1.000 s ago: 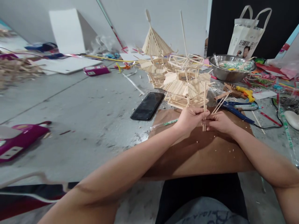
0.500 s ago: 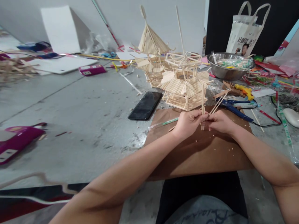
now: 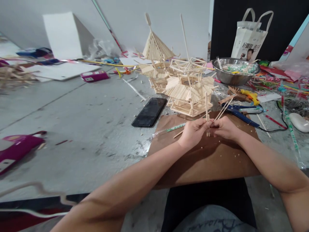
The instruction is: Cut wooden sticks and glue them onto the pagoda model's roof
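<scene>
My left hand (image 3: pixel 193 132) and my right hand (image 3: pixel 223 127) meet over a brown cardboard sheet (image 3: pixel 205 158), both pinched closed on thin wooden sticks (image 3: pixel 207 108) that stand nearly upright between them. More sticks (image 3: pixel 223 109) fan out to the right from my right hand. Just behind the hands sits a stick-built tiered model (image 3: pixel 189 93), and a taller stick tower with a pointed roof (image 3: pixel 155 53) stands further back. A loose stick and a green-striped straw (image 3: pixel 169 130) lie on the cardboard left of my left hand.
A black phone (image 3: pixel 150 111) lies left of the model. A steel bowl (image 3: pixel 235 71), a white tote bag (image 3: pixel 251 35), a blue tool (image 3: pixel 241 114) with a black cord and craft clutter fill the right. Magenta boxes (image 3: pixel 16 149) and white boards (image 3: pixel 65 69) lie left.
Both hands stay together on the sticks, shifted slightly left in the picture as the view moves. The grip looks unchanged.
</scene>
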Motion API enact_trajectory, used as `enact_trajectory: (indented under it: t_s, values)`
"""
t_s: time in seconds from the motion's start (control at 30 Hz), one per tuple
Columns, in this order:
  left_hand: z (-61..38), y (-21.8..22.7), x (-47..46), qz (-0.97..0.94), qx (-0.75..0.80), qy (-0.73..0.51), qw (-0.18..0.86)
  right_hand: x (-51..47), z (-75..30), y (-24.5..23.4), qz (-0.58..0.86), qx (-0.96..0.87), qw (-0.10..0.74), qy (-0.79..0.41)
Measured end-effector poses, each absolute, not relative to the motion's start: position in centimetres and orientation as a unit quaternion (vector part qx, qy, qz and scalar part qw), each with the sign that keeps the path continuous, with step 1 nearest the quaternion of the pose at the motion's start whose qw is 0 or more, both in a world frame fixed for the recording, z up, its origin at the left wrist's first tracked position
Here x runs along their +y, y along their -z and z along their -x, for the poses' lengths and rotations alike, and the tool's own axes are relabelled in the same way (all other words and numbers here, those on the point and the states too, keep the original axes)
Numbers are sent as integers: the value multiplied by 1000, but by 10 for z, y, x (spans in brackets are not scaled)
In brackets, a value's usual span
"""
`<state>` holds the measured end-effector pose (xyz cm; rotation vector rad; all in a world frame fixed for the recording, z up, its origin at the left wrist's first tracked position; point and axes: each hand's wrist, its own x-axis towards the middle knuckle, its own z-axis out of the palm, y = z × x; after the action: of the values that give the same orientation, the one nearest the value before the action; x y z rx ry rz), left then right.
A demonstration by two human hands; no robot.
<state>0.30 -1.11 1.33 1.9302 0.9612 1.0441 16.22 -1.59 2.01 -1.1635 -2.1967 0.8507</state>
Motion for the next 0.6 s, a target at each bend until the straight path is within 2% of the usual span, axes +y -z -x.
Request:
enact_trajectory:
  t_s: [0.17, 0.27, 0.33, 0.5, 0.6]
  values:
    - [-6, -14, -16, -750, 362, -408, 376, -3, -192, -40, 516, -817, 109, -233]
    - [-7, -15, -16, -722, 360, -420, 415, 5, -222, -49, 660, -746, 49, -66]
    - [-7, -14, -14, -696, 362, -427, 450, 9, -240, -50, 719, -695, -16, -5]
    - [-5, -10, -10, -664, 350, -434, 498, 12, -254, -48, 766, -632, -117, -13]
    - [-5, -13, -9, -640, 353, -424, 535, 12, -251, -49, 773, -618, -142, -20]
